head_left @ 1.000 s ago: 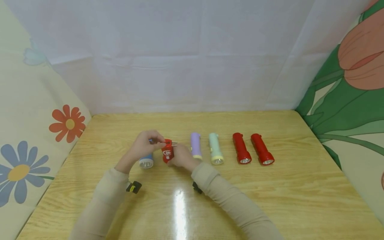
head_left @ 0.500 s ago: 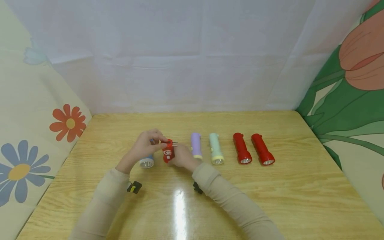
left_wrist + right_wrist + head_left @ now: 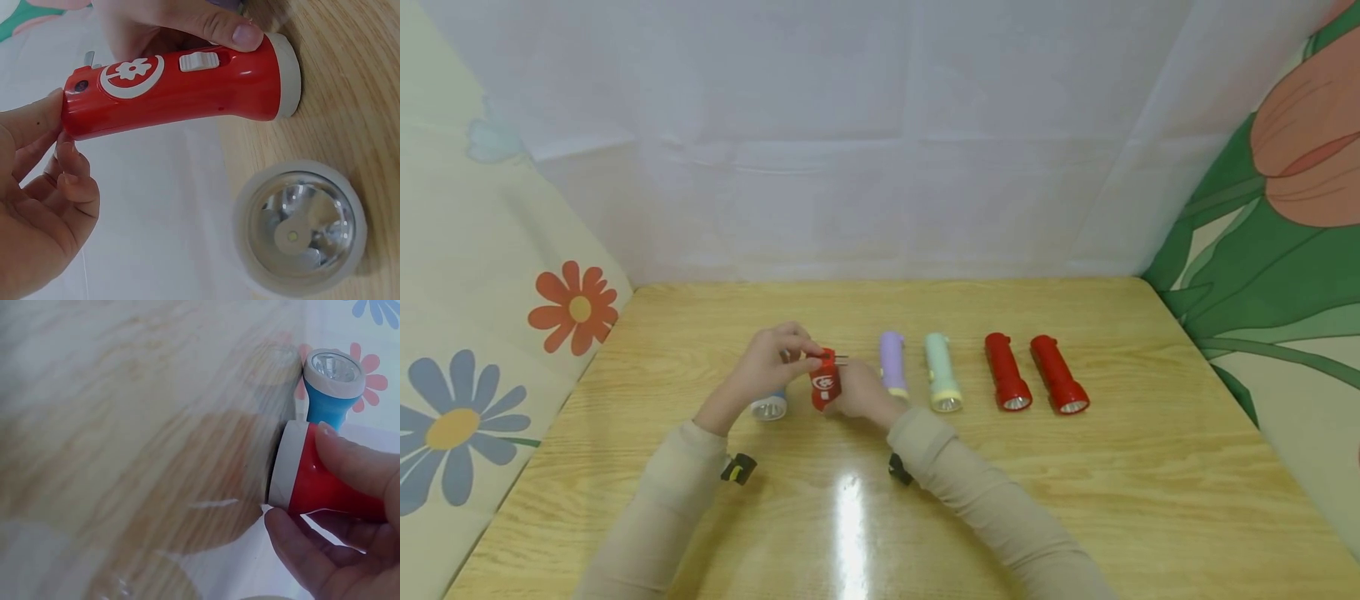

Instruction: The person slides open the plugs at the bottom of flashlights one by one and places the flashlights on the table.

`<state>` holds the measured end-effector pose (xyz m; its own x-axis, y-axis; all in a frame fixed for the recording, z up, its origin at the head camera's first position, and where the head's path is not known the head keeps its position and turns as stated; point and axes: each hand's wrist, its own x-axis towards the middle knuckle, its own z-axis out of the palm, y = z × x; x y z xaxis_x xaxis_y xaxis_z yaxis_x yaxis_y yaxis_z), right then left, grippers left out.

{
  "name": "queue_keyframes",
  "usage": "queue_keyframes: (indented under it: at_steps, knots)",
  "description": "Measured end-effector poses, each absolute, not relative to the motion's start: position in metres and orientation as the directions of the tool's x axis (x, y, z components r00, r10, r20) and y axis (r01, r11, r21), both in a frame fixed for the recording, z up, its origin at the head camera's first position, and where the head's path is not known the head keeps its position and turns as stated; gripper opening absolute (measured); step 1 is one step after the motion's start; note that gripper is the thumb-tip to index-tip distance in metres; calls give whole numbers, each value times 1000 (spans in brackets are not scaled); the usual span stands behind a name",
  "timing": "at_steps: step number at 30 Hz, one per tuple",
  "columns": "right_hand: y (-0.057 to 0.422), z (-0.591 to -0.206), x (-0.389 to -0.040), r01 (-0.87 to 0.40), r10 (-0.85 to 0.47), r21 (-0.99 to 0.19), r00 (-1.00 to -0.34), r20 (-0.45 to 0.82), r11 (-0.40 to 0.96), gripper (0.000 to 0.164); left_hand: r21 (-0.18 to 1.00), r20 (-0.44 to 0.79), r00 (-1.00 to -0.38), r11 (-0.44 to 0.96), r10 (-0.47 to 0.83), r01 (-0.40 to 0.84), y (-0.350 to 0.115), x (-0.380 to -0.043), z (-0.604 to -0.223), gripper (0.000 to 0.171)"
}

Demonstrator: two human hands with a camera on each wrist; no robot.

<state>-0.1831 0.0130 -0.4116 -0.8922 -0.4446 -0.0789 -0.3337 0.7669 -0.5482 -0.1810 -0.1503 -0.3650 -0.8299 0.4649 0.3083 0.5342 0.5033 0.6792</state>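
A red flashlight with a white head stands nearly upright between the hands, lens end down at the table. My right hand grips it near the head; in the left wrist view that thumb lies beside its white slide switch. At the tail end, my left hand pinches the body between thumb and finger, next to thin metal prongs that stick out to the right. A blue flashlight with a white head lies just left of the red one, partly hidden by the left hand.
To the right lie a purple flashlight, a mint-green flashlight and two red flashlights, in a row on the wooden table. Small black pieces, one at each wrist, show beside the sleeves. A white cloth hangs behind.
Hardly anything differs. The head view has shifted slightly, and both hands stay on the red flashlight, with the left hand covering a little more of the blue one.
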Motion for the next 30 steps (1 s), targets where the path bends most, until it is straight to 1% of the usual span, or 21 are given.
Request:
queue_keyframes:
  at_steps: [4,9,16,23,30]
  knots:
    - [14,-412,-183,-337,-459,-564,-885,-84,754,47,674,314,-827,503,467,541,-150,-182,-366,12]
    - [15,-411,-183,-292,-450,-606,-885,-122,740,45,669,325,-830,510,453,541,-149,-182,-364,11]
    - [18,-412,-180,-264,-441,-643,-888,-128,719,41,670,331,-838,517,433,532,-149,-183,-364,12]
    - [18,-416,-179,-170,-432,-719,-880,-197,674,36,659,341,-856,550,389,513,-149,-183,-366,12]
    - [20,-419,-179,-158,-426,-745,-886,-184,648,32,672,344,-861,543,374,504,-149,-187,-373,16]
